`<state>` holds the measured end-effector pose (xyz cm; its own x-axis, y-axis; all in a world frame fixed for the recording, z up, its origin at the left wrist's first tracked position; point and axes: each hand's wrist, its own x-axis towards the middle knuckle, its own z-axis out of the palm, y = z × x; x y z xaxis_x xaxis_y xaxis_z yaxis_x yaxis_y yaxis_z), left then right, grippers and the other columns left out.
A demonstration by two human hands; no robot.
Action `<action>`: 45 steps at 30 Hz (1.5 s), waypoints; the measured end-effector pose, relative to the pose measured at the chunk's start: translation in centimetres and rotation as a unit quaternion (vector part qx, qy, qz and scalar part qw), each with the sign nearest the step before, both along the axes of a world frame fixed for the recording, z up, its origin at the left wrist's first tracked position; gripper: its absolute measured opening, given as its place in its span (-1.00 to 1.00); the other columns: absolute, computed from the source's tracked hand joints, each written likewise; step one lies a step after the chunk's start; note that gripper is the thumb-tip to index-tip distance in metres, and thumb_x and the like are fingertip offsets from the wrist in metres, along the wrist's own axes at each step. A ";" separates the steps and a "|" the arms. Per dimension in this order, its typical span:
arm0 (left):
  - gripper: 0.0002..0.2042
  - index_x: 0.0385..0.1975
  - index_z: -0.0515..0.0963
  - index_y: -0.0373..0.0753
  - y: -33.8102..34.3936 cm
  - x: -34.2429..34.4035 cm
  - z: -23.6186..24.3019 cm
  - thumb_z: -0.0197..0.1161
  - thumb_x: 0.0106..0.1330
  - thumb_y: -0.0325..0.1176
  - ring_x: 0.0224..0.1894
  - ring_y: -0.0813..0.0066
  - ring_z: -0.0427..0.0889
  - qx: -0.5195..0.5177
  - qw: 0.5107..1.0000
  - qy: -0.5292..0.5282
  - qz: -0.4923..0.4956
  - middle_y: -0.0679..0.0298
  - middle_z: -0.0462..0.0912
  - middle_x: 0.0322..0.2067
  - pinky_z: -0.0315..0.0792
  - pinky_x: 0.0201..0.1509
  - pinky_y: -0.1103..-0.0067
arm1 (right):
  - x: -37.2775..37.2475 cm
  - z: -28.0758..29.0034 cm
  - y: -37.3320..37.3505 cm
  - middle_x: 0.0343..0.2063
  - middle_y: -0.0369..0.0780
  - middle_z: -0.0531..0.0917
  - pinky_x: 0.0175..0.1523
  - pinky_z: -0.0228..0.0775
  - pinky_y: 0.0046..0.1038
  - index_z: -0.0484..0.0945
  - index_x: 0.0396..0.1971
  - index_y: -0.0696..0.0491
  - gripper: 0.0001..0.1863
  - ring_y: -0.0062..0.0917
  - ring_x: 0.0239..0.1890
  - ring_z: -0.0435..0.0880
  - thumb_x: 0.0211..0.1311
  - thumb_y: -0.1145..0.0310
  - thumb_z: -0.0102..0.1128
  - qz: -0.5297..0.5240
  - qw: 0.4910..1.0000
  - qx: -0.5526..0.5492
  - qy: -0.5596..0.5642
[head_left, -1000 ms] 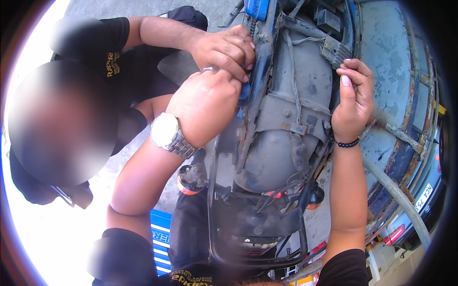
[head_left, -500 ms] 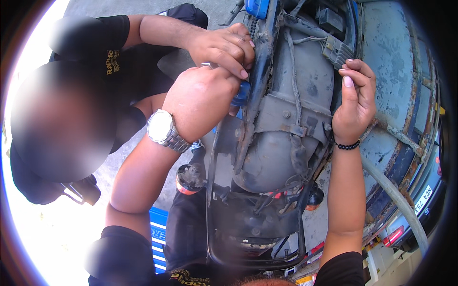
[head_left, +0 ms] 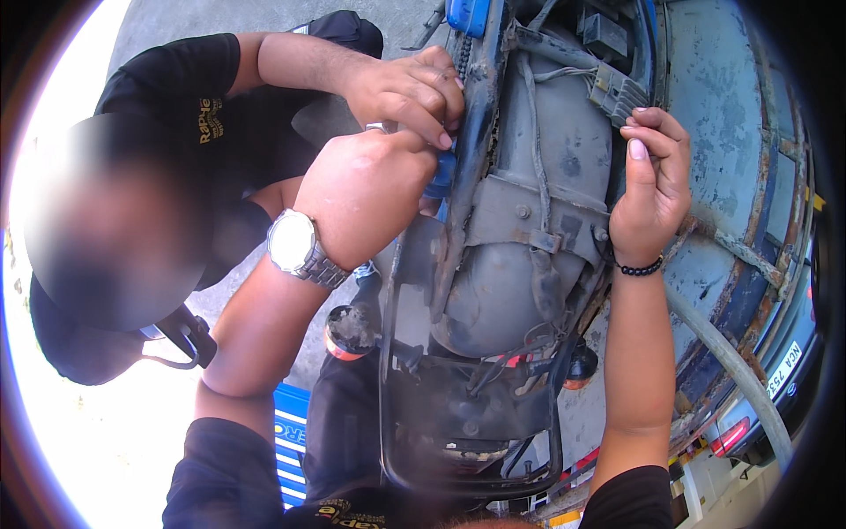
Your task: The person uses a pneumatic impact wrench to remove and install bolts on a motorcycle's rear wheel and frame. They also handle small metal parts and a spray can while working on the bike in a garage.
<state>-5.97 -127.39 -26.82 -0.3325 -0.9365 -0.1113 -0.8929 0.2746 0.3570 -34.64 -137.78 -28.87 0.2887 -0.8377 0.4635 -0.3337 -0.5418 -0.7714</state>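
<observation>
1. Blue part [head_left: 440,176]: sits at upper centre, against the dark side rail [head_left: 474,115] of a motorcycle. More of its face shows than 1 second ago.
2. Left hand [head_left: 366,185]: has shifted slightly toward the left of the frame, beside the blue part. Fingers are bent inward; their tips are hidden, so whether they pinch anything cannot be told.
3. Silver metal piece [head_left: 381,127]: shows between the left hand and the co-worker's hand [head_left: 407,93]. Its kind and holder cannot be told.
4. Co-worker's hand: bent at the rail, upper centre, in nearly the same position. Judgement: work continues at the same spot, with only a small adjustment.
5. Right hand [head_left: 654,189]: remains at upper right, fingers curled, thumb raised, tips next to the finned block [head_left: 615,93]. Contact and pinch cannot be confirmed.
6. Grey fender [head_left: 493,300]: lies at centre, below the finned block.
7. Co-worker's cap [head_left: 75,339]: at left; the head has shifted toward the right of the frame.
</observation>
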 end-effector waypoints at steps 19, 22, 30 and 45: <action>-0.67 -0.15 0.64 -0.24 0.1 0.5 -0.9 0.46 0.04 -0.47 -0.18 0.16 0.74 0.012 0.999 0.029 0.016 0.15 0.72 -0.27 0.64 -0.13 0.37 | 0.0 -0.2 0.2 0.04 -0.11 0.59 0.24 0.43 -0.43 0.65 -0.21 0.23 -0.87 -0.48 0.08 0.58 0.41 0.55 0.11 0.000 0.999 0.021 -0.024; -0.59 -0.06 0.54 -0.20 0.8 -0.5 -2.1 0.44 0.04 -0.47 -0.21 0.17 0.72 -0.087 0.996 0.028 0.015 0.19 0.65 -0.23 0.64 -0.19 0.38 | 0.0 -0.1 0.2 0.05 -0.12 0.59 0.24 0.43 -0.44 0.65 -0.21 0.23 -0.86 -0.49 0.08 0.57 0.41 0.56 0.10 0.001 1.000 0.012 -0.006; -0.91 -0.22 0.60 -0.39 2.8 -0.4 -3.2 0.31 0.40 -0.51 -0.40 0.51 0.71 0.158 0.835 0.448 0.278 0.25 0.73 -0.33 0.56 -0.31 0.52 | -0.1 -0.2 0.1 0.06 -0.13 0.59 0.22 0.42 -0.46 0.66 -0.21 0.22 -0.85 -0.50 0.08 0.57 0.42 0.56 0.09 0.006 1.000 0.013 -0.013; -0.74 -0.17 0.58 -0.41 2.9 -2.5 -5.0 0.22 0.57 -0.27 -0.49 0.59 0.71 0.184 0.795 0.432 0.384 0.28 0.71 -0.40 0.57 -0.32 0.68 | -0.1 -0.2 0.2 0.05 -0.14 0.62 0.28 0.40 -0.41 0.64 -0.21 0.20 -0.85 -0.47 0.11 0.58 0.43 0.60 0.06 -0.005 1.000 -0.004 0.007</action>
<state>-8.50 -124.51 -31.85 0.2201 -0.8569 -0.4660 -0.1250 -0.4986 0.8578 -34.74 -137.53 -29.05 0.2867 -0.8368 0.4665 -0.3491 -0.5447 -0.7626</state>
